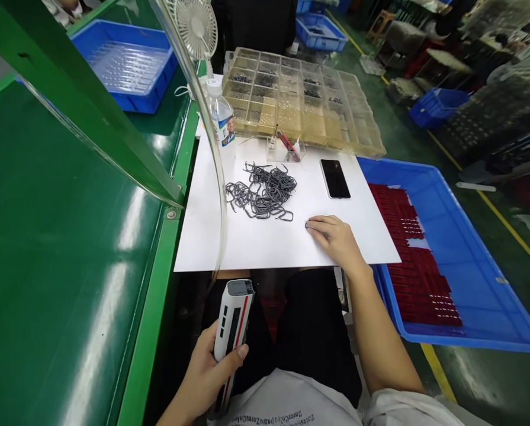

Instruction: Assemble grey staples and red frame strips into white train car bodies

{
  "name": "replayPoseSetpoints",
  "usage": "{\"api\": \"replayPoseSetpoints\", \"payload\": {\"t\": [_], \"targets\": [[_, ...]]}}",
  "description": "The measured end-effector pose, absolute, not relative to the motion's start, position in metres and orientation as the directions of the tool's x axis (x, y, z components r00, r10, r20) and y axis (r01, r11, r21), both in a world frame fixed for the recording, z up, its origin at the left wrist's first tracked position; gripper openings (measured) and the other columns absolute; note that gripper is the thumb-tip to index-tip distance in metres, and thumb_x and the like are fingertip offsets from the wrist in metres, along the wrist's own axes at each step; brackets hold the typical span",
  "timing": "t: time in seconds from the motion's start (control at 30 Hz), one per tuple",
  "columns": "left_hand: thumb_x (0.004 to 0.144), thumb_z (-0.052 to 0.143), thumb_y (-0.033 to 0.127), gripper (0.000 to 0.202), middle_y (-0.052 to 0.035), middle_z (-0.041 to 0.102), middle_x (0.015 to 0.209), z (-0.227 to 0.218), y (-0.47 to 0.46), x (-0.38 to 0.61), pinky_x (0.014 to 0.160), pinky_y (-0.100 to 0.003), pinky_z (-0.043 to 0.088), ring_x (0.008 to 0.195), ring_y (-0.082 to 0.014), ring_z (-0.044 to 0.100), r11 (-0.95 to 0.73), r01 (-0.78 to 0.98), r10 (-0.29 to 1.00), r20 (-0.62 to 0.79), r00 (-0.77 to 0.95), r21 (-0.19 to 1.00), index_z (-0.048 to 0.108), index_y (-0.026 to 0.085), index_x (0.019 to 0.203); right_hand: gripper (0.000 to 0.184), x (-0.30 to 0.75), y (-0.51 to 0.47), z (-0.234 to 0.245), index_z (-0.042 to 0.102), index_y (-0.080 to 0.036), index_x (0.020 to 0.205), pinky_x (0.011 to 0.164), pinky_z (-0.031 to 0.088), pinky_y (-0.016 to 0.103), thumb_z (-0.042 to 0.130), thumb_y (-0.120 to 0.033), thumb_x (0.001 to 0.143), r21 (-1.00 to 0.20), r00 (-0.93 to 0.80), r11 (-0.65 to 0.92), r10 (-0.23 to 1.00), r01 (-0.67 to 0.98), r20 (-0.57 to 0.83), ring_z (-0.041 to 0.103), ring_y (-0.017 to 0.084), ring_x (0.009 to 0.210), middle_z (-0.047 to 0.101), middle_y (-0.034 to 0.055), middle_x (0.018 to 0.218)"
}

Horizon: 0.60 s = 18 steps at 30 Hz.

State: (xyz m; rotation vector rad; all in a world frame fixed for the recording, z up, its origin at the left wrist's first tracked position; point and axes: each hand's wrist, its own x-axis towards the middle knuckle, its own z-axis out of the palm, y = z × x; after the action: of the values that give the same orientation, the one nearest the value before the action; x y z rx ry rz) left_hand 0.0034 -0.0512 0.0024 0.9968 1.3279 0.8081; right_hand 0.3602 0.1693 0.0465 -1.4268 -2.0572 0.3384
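Note:
My left hand (208,368) is wrapped round a white toy train car (233,316) with black windows and a red stripe. It is held upright over my lap, below the near edge of the white board (265,248). My right hand (337,239) rests near the board's right side, its thumb and fingers pinched on a small dark piece (307,225), mostly hidden by the fingertips. To the left of that hand lies a loose pile of dark grey bent clips (269,192). A black phone (335,178) lies beyond the right hand.
A clear compartment tray (286,112) with small parts spans the board's back. Before it stands a small clear box (286,151) with tools, beside a bottle (221,115). A green post (91,112) and clear tube (215,154) rise at left; a blue bin (478,248) holds dark red parts.

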Motion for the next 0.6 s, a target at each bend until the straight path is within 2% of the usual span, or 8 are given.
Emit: {"api": "replayPoseSetpoints", "payload": {"t": [0.13,0.23,0.3,0.43,0.6], "targets": [[0.088,0.086,0.054,0.042,-0.0073,0.075,0.09,0.014,-0.048,0.006,0.075,-0.035,0.059,0.083,-0.0266,0.068,0.273,0.272,0.952,-0.299,0.058,0.923,0.084,0.02,0.112,0.022,0.322,0.123,0.08,0.089,-0.027,0.121,0.102,0.068,0.043,0.072,-0.023,0.107,-0.72,-0.171,0.398,0.913,0.569,0.37,0.081,0.026,0.114,0.085,0.0083,0.124],[0.09,0.08,0.046,0.027,-0.0035,0.071,0.082,0.028,-0.04,0.01,0.075,-0.033,0.055,0.077,-0.0229,0.062,0.152,0.336,0.955,-0.226,0.193,0.93,0.084,0.022,0.101,0.031,0.288,0.079,0.111,0.085,-0.03,0.132,0.097,0.068,0.033,0.073,-0.016,0.107,-0.824,-0.323,0.45,0.881,0.345,0.346,0.08,0.02,0.113,0.083,0.0057,0.128],[0.094,0.075,0.042,0.023,-0.0011,0.065,0.076,0.035,-0.034,0.013,0.068,-0.03,0.048,0.068,-0.0186,0.055,0.118,0.301,0.933,-0.209,0.293,0.946,0.082,0.02,0.097,0.036,0.272,0.058,0.125,0.082,-0.029,0.137,0.094,0.068,0.032,0.071,-0.012,0.107,-0.832,-0.42,0.492,0.832,0.257,0.363,0.078,0.019,0.115,0.082,0.0068,0.131],[0.096,0.073,0.036,0.022,0.0026,0.056,0.072,0.04,-0.028,0.017,0.061,-0.027,0.037,0.061,-0.0135,0.045,0.09,0.205,0.911,-0.164,0.378,0.975,0.082,0.018,0.107,0.035,0.26,0.044,0.13,0.08,-0.026,0.139,0.099,0.069,0.038,0.069,-0.012,0.108,-0.818,-0.485,0.532,0.787,0.22,0.381,0.075,0.022,0.12,0.081,0.0092,0.131],[0.095,0.074,0.031,0.024,0.0011,0.064,0.076,0.041,-0.031,0.016,0.062,-0.026,0.041,0.064,-0.014,0.05,0.092,0.182,0.912,-0.156,0.38,0.979,0.083,0.018,0.113,0.035,0.262,0.044,0.128,0.078,-0.026,0.14,0.098,0.068,0.04,0.067,-0.012,0.11,-0.798,-0.494,0.559,0.771,0.226,0.401,0.074,0.023,0.12,0.081,0.0098,0.131]]}}
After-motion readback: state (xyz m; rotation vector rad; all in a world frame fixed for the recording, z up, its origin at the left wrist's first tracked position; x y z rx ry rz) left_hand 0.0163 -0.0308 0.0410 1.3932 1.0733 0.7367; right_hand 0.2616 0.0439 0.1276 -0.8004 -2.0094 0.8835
